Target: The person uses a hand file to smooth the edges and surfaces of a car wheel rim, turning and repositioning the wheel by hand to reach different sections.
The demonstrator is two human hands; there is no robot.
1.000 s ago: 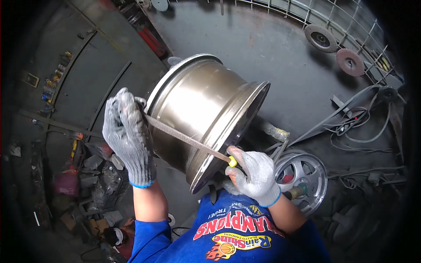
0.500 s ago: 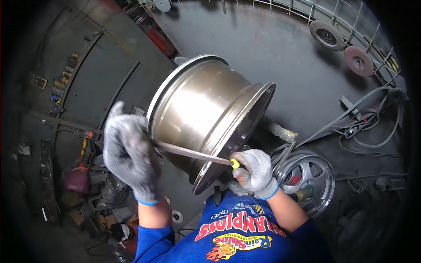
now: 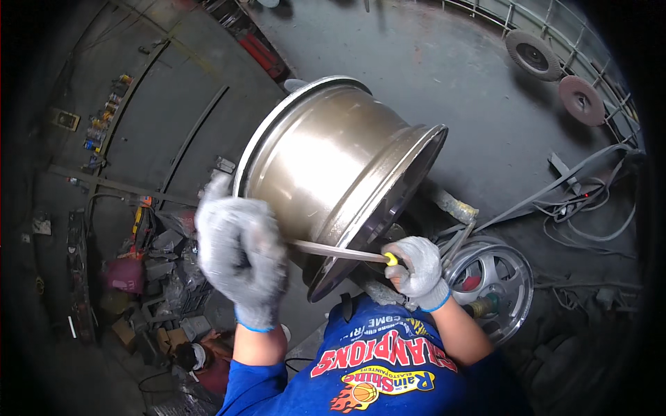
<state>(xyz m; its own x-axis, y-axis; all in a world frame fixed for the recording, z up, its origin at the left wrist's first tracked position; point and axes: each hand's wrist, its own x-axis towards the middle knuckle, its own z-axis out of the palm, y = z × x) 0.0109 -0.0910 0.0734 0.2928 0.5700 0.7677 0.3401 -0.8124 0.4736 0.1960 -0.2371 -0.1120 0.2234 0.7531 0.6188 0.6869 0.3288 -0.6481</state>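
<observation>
A grey, scuffed surface (image 3: 416,52) spreads behind the work, edged at the upper right by a wire grid (image 3: 543,24) where a grey abrasive disc (image 3: 533,55) and a reddish abrasive disc (image 3: 580,102) hang; near them lies a tangle of grey cables (image 3: 590,201). Mixed clutter (image 3: 173,274) fills the left of the dim room, with a co-worker in dark red (image 3: 212,374) at the lower left, and a silver spoked wheel (image 3: 504,279) stands just beyond the right forearm. Both hands wear grey knit gloves. The right hand (image 3: 416,269) has its fingers closed on the yellow handle (image 3: 391,259) of a flat file (image 3: 338,251). The left hand (image 3: 243,253), blurred, has curled fingers at the file's other end, which disappears at the glove; how tightly they close there I cannot tell. The file's long axis runs almost level between the hands, dipping slightly toward the handle at right, and crosses the lower lip of a bronze-coloured wheel rim (image 3: 326,156). That rim lies on its side in front of the person, its axis slanting from upper left to lower right, the nearer open face turned lower right.
</observation>
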